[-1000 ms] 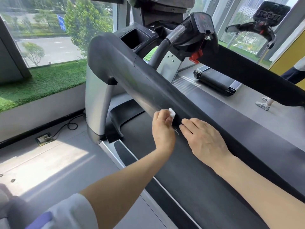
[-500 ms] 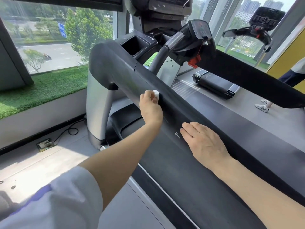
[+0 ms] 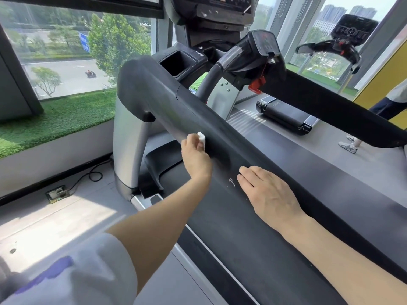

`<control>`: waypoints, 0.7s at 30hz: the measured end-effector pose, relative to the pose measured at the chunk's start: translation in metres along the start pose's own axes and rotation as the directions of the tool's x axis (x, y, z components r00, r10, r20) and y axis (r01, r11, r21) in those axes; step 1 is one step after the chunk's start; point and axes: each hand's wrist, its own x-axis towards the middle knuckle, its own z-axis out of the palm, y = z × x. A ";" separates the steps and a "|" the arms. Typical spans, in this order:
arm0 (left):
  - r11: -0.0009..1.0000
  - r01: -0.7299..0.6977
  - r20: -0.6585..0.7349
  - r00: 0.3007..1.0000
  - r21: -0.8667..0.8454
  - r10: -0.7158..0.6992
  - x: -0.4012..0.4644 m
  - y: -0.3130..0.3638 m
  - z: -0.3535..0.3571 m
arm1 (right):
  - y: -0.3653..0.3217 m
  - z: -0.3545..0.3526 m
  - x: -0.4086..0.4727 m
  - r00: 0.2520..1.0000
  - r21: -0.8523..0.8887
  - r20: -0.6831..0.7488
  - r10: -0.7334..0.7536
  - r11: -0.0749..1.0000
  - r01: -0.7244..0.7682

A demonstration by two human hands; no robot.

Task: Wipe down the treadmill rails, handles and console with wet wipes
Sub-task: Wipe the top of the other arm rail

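Observation:
A thick black treadmill rail (image 3: 222, 133) runs diagonally from upper left to lower right. My left hand (image 3: 196, 156) holds a small folded white wet wipe (image 3: 201, 137) against the rail's near side, partway along it. My right hand (image 3: 267, 194) lies flat on the rail further down, fingers straight and pointing up the rail, beside small white marks (image 3: 231, 181). The curved handle (image 3: 217, 79) and the console (image 3: 263, 44) rise behind the rail. The opposite rail (image 3: 326, 106) crosses at the right.
A silver upright (image 3: 127, 137) carries the rail's far end, with a cup holder (image 3: 179, 62) above it. The black running belt (image 3: 242, 243) lies below. A floor socket and cable (image 3: 58, 193) sit at left. Another treadmill (image 3: 286, 116) and a person's legs (image 3: 350, 146) are at right.
My left hand slid the wipe up the rail, away from my right hand, then eased back down a little. My right hand stayed flat in the same place.

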 end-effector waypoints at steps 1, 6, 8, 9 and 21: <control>0.999 -0.030 0.026 0.999 -0.010 0.031 -0.020 -0.005 0.002 | 0.000 0.001 -0.002 1.000 -0.002 0.001 0.001 1.000 -0.001; 0.995 -0.009 0.129 0.991 -0.096 0.022 -0.086 -0.018 0.004 | 0.003 0.006 -0.004 1.000 -0.019 -0.008 -0.015 1.000 0.015; 0.996 0.041 0.046 0.998 -0.079 -0.037 -0.059 -0.018 0.005 | 0.002 0.004 -0.004 1.000 -0.031 -0.008 -0.030 0.999 0.030; 0.993 0.086 0.002 0.996 -0.078 -0.086 -0.042 -0.019 0.005 | 0.002 0.003 -0.004 1.000 -0.032 -0.009 -0.027 0.999 0.027; 0.980 0.185 0.051 0.982 -0.076 -0.181 -0.072 -0.037 0.010 | 0.004 0.003 -0.008 0.997 -0.017 0.080 -0.021 1.000 0.022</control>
